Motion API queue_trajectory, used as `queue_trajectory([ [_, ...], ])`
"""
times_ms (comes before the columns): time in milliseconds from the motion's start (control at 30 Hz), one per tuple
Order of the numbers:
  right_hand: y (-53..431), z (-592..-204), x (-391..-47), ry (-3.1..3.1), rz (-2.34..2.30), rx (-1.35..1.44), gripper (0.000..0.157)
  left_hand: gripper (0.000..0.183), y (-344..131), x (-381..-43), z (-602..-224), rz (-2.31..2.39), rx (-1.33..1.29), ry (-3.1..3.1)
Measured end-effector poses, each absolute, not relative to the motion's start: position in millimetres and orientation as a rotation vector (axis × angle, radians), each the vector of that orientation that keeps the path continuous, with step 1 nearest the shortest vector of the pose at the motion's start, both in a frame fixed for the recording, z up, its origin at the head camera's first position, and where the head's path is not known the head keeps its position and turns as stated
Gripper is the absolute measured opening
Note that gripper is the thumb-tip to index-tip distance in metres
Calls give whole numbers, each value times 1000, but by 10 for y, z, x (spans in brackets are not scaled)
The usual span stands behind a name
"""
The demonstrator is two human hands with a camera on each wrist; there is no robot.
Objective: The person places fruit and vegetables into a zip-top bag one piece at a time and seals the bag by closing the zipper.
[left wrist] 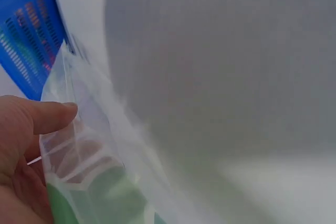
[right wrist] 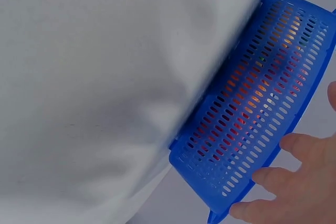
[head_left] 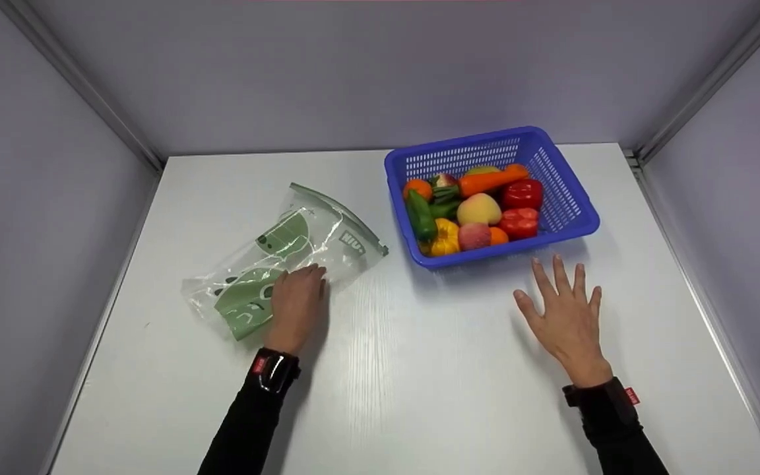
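Observation:
A clear zip bag (head_left: 327, 227) with green cartoon prints lies flat and slanted on the left half of the table, its green zip edge towards the basket. My left hand (head_left: 297, 303) is at the bag's near side, pinching the plastic. In the left wrist view the thumb (left wrist: 55, 115) lies over the film, with the other fingers partly hidden behind it. My right hand (head_left: 565, 323) is spread, palm down, just in front of the blue basket (head_left: 571, 191). In the right wrist view its fingertips (right wrist: 268, 177) overlap the basket's rim, and it holds nothing.
The basket holds several fruits and vegetables, among them a carrot (head_left: 489, 179), a peach (head_left: 479, 208), red peppers (head_left: 522, 194), a green pepper (head_left: 421, 216) and a small yellow pumpkin (head_left: 444, 237). Grey panels (head_left: 380, 79) enclose the white table (head_left: 406, 382) at the back and both sides.

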State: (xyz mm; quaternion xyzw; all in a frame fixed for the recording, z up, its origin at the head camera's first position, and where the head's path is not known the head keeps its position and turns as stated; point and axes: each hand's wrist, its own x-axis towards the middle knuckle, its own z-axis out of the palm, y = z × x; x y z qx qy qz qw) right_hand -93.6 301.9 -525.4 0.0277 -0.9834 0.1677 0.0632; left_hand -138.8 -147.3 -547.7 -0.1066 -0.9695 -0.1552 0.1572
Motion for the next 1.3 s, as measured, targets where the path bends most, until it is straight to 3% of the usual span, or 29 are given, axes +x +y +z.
queue_trajectory([
  [200, 3091, -5165, -917, -2962, 541, 48, 75, 2, -1635, -1366, -5398, -586, -173, -2629],
  [567, 3149, -4846, -887, -2875, 687, 10, 72, 10, -1703, -1323, -5189, -750, -40, -2364],
  [1000, 2777, -4697, -868, -2761, 898, 114, 60, 17, -1482, -1193, -4970, -1001, -133, -2106],
  [1300, 2342, -4478, -1063, -2679, 1247, 248, 51, 21, -1275, -1058, -4961, -1100, -299, -2009],
])
